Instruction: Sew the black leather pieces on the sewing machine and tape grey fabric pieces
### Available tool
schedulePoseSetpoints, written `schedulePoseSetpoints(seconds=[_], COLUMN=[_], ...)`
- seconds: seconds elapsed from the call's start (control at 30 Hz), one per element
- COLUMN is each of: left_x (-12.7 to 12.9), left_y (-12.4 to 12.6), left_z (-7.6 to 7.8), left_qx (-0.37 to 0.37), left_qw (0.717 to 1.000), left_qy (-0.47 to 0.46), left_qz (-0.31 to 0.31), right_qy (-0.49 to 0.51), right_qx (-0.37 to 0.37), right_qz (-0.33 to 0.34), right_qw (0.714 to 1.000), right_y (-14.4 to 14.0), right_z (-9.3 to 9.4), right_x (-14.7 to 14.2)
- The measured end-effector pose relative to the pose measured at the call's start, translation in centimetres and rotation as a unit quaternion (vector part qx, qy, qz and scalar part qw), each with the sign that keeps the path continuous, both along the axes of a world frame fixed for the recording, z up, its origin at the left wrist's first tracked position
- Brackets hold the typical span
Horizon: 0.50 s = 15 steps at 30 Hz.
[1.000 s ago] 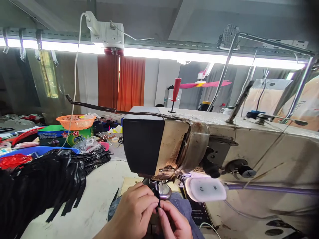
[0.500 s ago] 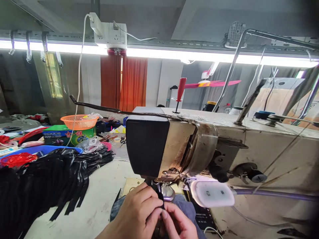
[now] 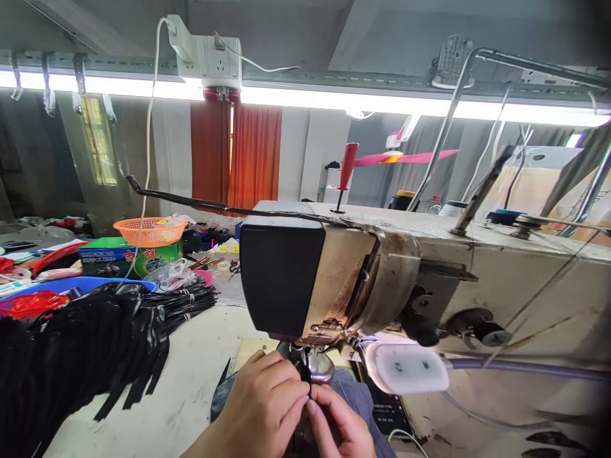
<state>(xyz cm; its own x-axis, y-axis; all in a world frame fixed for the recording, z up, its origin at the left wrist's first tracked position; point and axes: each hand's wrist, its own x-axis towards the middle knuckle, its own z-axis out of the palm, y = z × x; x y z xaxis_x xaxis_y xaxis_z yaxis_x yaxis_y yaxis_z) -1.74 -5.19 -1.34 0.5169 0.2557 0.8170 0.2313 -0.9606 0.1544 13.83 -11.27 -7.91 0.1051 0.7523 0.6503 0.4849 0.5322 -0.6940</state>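
A sewing machine (image 3: 281,280) with a black end cover stands in front of me. Below its head, my left hand (image 3: 265,397) is closed on a narrow black strip (image 3: 306,374) close to the presser foot area. My right hand (image 3: 341,423) pinches the same strip between thumb and forefinger, its fingertips touching those of the left. Both hands hide most of the strip and the stitching spot. Dark grey-blue cloth (image 3: 356,397) lies beneath and beside the hands. A lit white lamp (image 3: 405,369) glows just to their right.
A heap of black strips (image 3: 95,356) covers the table's left side. Behind it are a blue tub (image 3: 90,284), an orange basket (image 3: 150,232) and a green box (image 3: 165,261). A red-handled screwdriver (image 3: 348,168) stands on the machine; a bent metal bar (image 3: 181,200) juts left.
Both hands stay closed together at the strip and have shifted very slightly. The whole view has moved a little; nothing is visibly let go or picked up.
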Motion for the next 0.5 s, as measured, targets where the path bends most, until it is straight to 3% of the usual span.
schedulePoseSetpoints(seconds=[0.13,0.3,0.43,0.5], left_x=[0.0,0.2,0.4,0.4], left_y=[0.0,0.1,0.0,0.0], left_z=[0.1,0.1,0.1,0.1], left_qx=[0.038,0.074,0.082,0.089], left_qw=[0.999,0.997,0.996,0.995], left_qy=[0.006,0.000,-0.007,-0.005], left_qz=[0.017,0.031,0.042,0.043], right_qy=[-0.076,-0.135,-0.162,-0.180], right_qx=[0.064,0.095,0.138,0.171], right_qz=[-0.008,-0.021,-0.078,-0.075], right_qw=[0.995,0.986,0.974,0.966], right_y=[0.1,-0.1,-0.3,-0.2], right_z=[1.1,1.9,2.3,2.8], right_x=[0.4,0.4,0.8,1.0])
